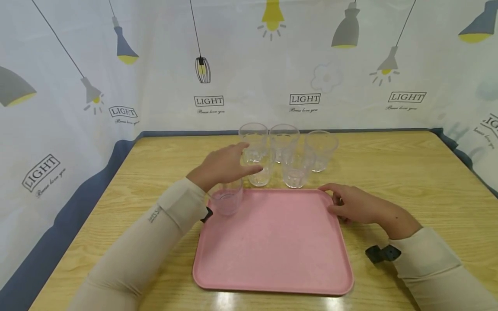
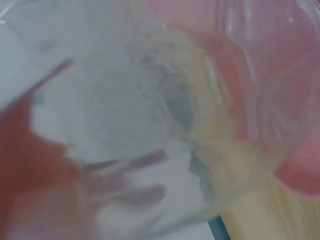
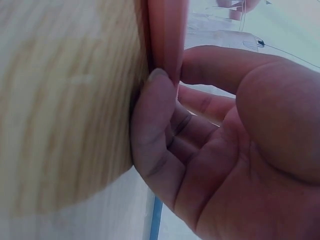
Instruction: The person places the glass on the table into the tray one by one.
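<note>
Left hand (image 1: pixel 221 166) spread wide beside clear, tapered tumbler (image 1: pixel 258 176), contact unclear. Right hand (image 1: pixel 359 205) pinched pink, rectangular plastic tray (image 1: pixel 274 246). Beyond both: white, lamp-printed curtain (image 1: pixel 249 77), lettered "LIGHT".

Boxed "LIGHT" labels (image 1: pixel 209 101) on backdrop cloth (image 1: pixel 249 65), script (image 1: pixel 211 112) ending "love you" beneath, unclear lettering (image 1: pixel 154 214) on left sleeve (image 1: pixel 132 246)

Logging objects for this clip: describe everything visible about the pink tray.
The tray is pink, rectangular and plastic-looking, with rounded corners and a raised rim. It lies face up on the wood-grain table. One clear cup stands at its far left corner; the right hand grips its far right corner.
</note>
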`<state>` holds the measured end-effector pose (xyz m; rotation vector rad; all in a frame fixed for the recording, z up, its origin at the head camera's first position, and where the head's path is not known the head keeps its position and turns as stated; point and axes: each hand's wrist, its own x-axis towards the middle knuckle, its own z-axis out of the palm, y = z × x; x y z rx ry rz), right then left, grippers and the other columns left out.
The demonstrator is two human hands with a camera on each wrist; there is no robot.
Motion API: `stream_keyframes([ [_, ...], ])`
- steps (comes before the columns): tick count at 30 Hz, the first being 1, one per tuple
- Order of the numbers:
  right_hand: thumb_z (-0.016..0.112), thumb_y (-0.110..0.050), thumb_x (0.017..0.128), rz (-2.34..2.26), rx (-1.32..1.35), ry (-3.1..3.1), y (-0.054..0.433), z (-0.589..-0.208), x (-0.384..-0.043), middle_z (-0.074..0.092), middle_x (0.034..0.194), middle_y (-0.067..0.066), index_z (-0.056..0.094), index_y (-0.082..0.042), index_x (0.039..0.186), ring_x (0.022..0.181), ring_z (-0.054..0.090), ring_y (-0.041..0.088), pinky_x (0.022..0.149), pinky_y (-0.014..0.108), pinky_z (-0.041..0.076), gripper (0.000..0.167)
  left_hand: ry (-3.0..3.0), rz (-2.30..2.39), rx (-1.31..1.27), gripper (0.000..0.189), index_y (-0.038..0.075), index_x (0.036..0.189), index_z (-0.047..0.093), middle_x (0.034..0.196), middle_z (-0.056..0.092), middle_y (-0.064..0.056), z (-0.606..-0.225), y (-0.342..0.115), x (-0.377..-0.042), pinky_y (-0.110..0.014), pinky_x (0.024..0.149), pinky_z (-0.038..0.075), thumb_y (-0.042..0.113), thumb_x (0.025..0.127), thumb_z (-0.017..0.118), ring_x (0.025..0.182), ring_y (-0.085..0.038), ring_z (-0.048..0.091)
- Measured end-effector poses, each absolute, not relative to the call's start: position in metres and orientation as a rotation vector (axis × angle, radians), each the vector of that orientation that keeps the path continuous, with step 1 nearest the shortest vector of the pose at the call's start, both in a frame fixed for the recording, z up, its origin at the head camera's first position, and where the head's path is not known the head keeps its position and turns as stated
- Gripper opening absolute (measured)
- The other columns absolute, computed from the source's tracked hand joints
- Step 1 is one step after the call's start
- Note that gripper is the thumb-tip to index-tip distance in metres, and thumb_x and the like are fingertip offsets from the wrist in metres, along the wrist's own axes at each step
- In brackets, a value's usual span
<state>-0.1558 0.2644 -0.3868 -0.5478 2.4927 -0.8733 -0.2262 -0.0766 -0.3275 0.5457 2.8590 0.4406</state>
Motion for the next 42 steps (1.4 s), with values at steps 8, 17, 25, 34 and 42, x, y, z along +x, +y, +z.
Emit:
stream_keyframes([
  [8,0.059,-0.009,0.098,-0.877,-0.546,2.489,0.2636,-0.3836,-0.1538,0.055,0.081,0.006,0.036,0.002,0.149,0.061,0.055,0.017,0.055,0.031,0.051,0.056,2.837,0.482,0.553,0.098,0.018,0.159,0.025,0.157,0.041,-0.007,-0.3276,-0.0737,-0.2279,-0.053,0.108,0.042,0.076,0.085,0.055,0.142,-0.029,0.044],
  [17,0.058,-0.009,0.099,-0.875,-0.553,2.495,0.2642,-0.3845,-0.154,0.055,0.081,0.005,0.037,0.001,0.148,0.06,0.054,0.016,0.056,0.03,0.049,0.055,2.825,0.525,0.545,0.097,0.019,0.158,0.025,0.155,0.044,-0.007,-0.3307,-0.0754,-0.2282,-0.052,0.108,0.042,0.07,0.084,0.062,0.138,-0.03,0.048],
  [25,0.059,-0.01,0.099,-0.872,-0.546,2.498,0.2652,-0.3862,-0.153,0.055,0.08,0.005,0.037,0.001,0.148,0.061,0.055,0.016,0.056,0.031,0.05,0.055,2.804,0.614,0.546,0.099,0.014,0.155,0.029,0.146,0.053,-0.007,-0.333,-0.0727,-0.2281,-0.049,0.104,0.047,0.068,0.082,0.068,0.129,-0.029,0.056],
  [34,0.059,-0.011,0.098,-0.853,-0.566,2.514,0.2645,-0.3837,-0.1522,0.055,0.078,0.004,0.038,0.0,0.148,0.058,0.054,0.015,0.055,0.03,0.049,0.055,2.727,0.748,0.528,0.099,0.013,0.153,0.03,0.148,0.052,-0.007,-0.3321,-0.0721,-0.2275,-0.047,0.105,0.046,0.062,0.08,0.075,0.127,-0.027,0.057],
  [42,0.059,-0.011,0.099,-0.851,-0.57,2.515,0.2654,-0.3835,-0.1528,0.055,0.078,0.004,0.039,-0.001,0.148,0.059,0.053,0.015,0.055,0.03,0.049,0.054,2.718,0.851,0.547,0.097,0.012,0.152,0.032,0.146,0.053,-0.008,-0.3299,-0.0724,-0.2273,-0.043,0.099,0.05,0.052,0.079,0.081,0.117,-0.025,0.062],
])
